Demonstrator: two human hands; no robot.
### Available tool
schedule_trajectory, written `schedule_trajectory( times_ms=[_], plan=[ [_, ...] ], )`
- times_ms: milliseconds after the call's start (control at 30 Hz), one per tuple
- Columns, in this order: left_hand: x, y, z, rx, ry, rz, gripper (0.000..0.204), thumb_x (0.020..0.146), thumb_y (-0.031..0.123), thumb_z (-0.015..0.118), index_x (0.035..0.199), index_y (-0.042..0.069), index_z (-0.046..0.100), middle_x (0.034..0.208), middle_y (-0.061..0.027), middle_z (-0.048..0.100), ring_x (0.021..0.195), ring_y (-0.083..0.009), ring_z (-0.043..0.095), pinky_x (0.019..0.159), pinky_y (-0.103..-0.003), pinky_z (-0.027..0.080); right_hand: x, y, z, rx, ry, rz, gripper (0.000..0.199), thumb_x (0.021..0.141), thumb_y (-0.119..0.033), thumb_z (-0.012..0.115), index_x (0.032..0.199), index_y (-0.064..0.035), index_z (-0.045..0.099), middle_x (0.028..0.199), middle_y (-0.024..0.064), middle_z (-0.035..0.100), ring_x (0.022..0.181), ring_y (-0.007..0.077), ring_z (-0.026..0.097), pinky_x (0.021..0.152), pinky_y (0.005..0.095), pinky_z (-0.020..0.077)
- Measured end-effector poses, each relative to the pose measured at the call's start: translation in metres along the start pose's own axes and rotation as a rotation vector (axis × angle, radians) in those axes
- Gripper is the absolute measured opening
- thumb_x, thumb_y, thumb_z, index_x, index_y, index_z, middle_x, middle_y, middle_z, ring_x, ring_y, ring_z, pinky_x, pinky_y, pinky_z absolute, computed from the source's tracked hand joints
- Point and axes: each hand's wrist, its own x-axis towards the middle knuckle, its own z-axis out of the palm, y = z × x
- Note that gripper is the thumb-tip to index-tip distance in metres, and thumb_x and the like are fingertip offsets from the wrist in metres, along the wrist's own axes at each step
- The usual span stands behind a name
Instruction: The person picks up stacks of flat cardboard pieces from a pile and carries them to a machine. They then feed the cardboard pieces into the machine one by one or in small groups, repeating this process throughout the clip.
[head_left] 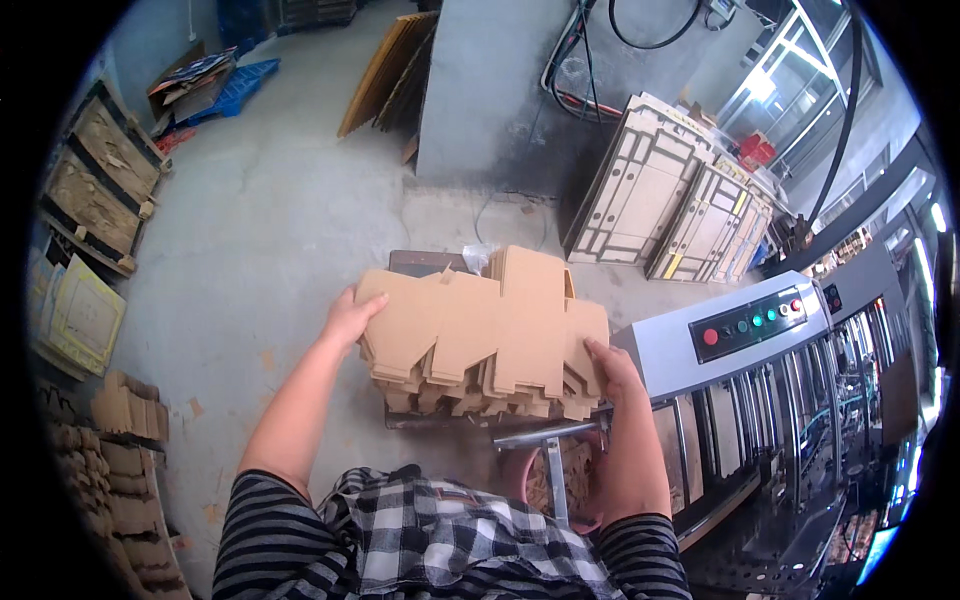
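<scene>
Between my two hands lies a stack of flat die-cut cardboard box blanks, brown, with slots and flaps cut along the edges. My left hand grips the left end, its thumb on top and the other fingers hidden underneath. At the right end my right hand closes on the blanks, thumb on the upper face. More layers show below the top blank on the near side. Beneath the stack, part of a dark flat platform can be seen; whether the blanks rest on it, I cannot tell.
A grey machine with a button panel stands close at my right. Under the stack's near right are a metal bar and a pink bin holding scraps. Wooden die boards lean at the back right. Cardboard piles line the left.
</scene>
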Motion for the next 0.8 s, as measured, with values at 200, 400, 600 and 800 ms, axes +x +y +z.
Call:
schedule_trajectory(
  times_ms=[200, 400, 600, 800],
  plan=[
    [-0.016, 0.007, -0.001, -0.075, 0.002, 0.030, 0.051, 0.071, 0.023, 0.059, 0.111, -0.003, 0.039, 0.103, -0.0128, 0.050, 0.093, -0.0190, 0.049, 0.081, -0.029, 0.038, -0.010, -0.016, 0.000, 0.134, -0.081, -0.086, 0.036, 0.070, -0.016, 0.060, 0.095, 0.0077, 0.049, 0.089, 0.0139, 0.055, 0.076, 0.0223, 0.055, 0.066, 0.0335, 0.0458],
    [-0.024, 0.018, -0.006, -0.181, 0.037, 0.216, 0.050, 0.070, 0.011, 0.058, 0.114, 0.000, 0.038, 0.104, -0.0101, 0.049, 0.095, -0.0172, 0.048, 0.080, -0.028, 0.039, -0.016, -0.012, -0.009, 0.246, -0.111, -0.340, 0.041, 0.066, -0.007, 0.062, 0.100, 0.0063, 0.045, 0.090, 0.0130, 0.054, 0.078, 0.0227, 0.054, 0.068, 0.0330, 0.0454],
    [-0.037, 0.045, -0.020, -0.343, -0.091, 0.501, 0.066, 0.060, -0.002, 0.062, 0.119, 0.002, 0.031, 0.109, -0.0087, 0.044, 0.100, -0.0180, 0.044, 0.083, -0.030, 0.038, -0.018, -0.012, -0.017, 0.428, -0.214, -0.793, 0.054, 0.055, -0.002, 0.063, 0.105, -0.0001, 0.042, 0.093, 0.0094, 0.053, 0.083, 0.0206, 0.053, 0.069, 0.0311, 0.0445],
    [-0.022, 0.009, -0.031, 0.111, -0.118, 0.546, 0.087, 0.051, -0.003, 0.069, 0.124, 0.009, 0.024, 0.114, -0.0108, 0.041, 0.106, -0.0198, 0.040, 0.088, -0.032, 0.035, 0.001, 0.014, -0.022, 0.199, -0.159, -0.701, 0.067, 0.053, 0.001, 0.058, 0.116, -0.0028, 0.033, 0.100, 0.0070, 0.049, 0.087, 0.0185, 0.050, 0.070, 0.0287, 0.0433]
  ],
)
